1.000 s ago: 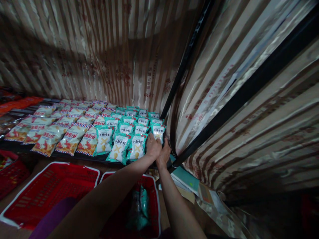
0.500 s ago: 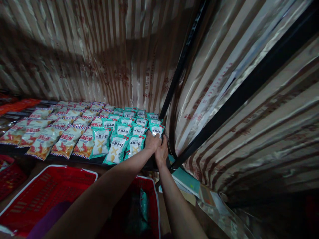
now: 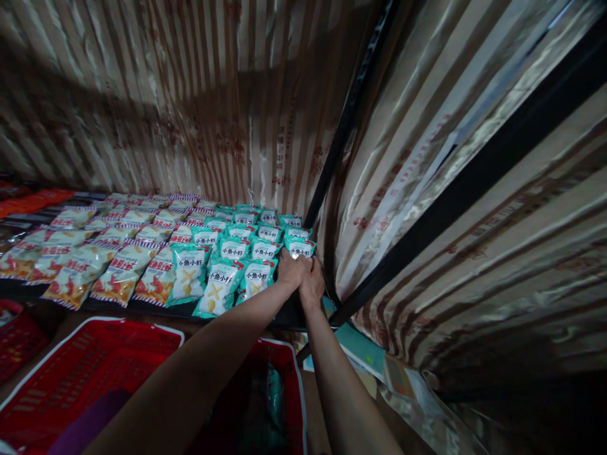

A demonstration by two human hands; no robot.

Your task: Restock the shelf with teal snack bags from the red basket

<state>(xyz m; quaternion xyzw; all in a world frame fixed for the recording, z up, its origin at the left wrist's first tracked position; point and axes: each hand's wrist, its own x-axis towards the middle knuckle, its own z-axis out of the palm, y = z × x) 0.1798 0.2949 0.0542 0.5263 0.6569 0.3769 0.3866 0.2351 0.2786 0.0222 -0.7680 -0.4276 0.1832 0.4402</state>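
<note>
The left hand (image 3: pixel 291 269) and right hand (image 3: pixel 312 284) close round one pack (image 3: pixel 300 245) — low down. Two-sided support likely steadies it.

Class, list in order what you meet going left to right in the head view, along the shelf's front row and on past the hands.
White-and-orange snack bags → teal-edged snack bags → left hand → right hand → green booklet

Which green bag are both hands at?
The front green bag in the rightmost column: the left hand and right hand meet at its bottom.
</note>
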